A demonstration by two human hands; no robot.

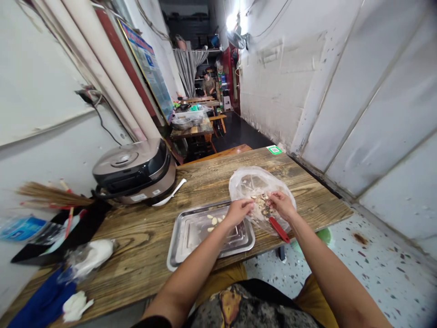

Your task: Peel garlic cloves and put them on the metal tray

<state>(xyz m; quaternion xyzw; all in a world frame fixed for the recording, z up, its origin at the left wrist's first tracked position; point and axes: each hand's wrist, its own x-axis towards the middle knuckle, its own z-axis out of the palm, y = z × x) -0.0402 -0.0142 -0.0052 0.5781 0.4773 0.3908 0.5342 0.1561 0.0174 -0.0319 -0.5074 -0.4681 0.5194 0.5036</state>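
Note:
A clear plastic bag [254, 175] lies spread open on the table, with garlic cloves and papery skins [262, 204] in it. My left hand [240, 212] is over the bag's left side, fingers drawn together; whatever sits between them is too small to name. On the other side of the pile, my right hand [282, 205] pinches with thumb and fingers near the cloves, its contents hidden too. A red-handled knife [279, 230] rests on the bag's near edge. Several pale peeled cloves [214, 221] lie in the metal tray [180, 230], partly covered by my left forearm.
A rice cooker [134, 171] stands at the left of the wooden table [143, 237], beside a white spoon [170, 193]. Chopsticks in a black holder [78, 228], a plastic-wrapped white item [94, 255] and blue cloth [44, 296] occupy the left end. A person [208, 85] is far back.

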